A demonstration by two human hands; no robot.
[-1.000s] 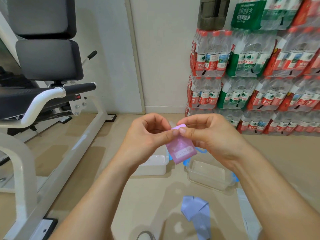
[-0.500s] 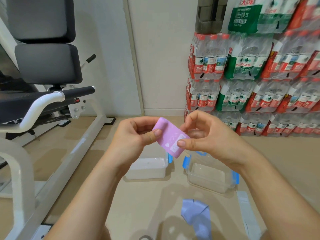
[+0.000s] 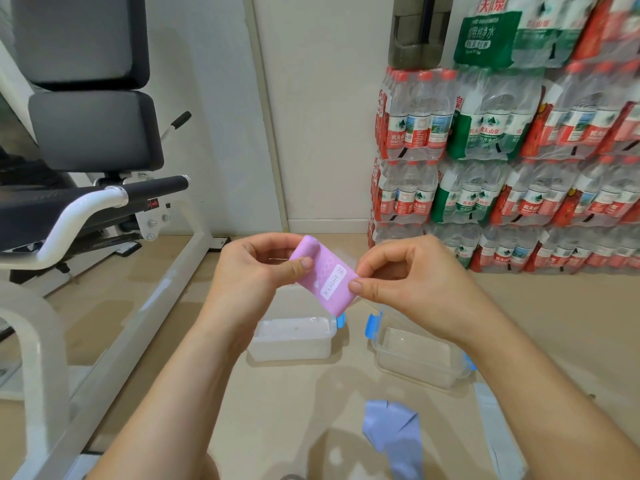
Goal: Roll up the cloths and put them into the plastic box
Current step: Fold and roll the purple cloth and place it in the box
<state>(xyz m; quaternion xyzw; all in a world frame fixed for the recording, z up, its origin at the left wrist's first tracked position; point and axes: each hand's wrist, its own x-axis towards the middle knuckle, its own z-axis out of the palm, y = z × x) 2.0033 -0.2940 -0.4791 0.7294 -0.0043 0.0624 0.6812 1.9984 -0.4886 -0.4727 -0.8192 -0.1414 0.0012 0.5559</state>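
Both hands hold a pink cloth (image 3: 325, 275) in the air above the floor; it is partly rolled at its upper left end and carries a white label. My left hand (image 3: 256, 275) pinches the rolled end with thumb and fingers. My right hand (image 3: 405, 282) pinches the lower right edge. Below them a clear plastic box (image 3: 415, 355) with blue clips sits open on the floor, nothing visible inside. Its lid or a second clear box (image 3: 294, 337) lies to the left. A blue cloth (image 3: 391, 431) lies on the floor nearer to me.
A white and black exercise machine (image 3: 104, 202) fills the left side. Stacked packs of bottled water (image 3: 502, 168) stand against the wall at the right. A pale strip (image 3: 495, 431) lies on the floor by my right forearm.
The pink cloth has been turned from hanging down to lying slanted between my hands, with its upper end rolled. My hands have moved slightly apart.
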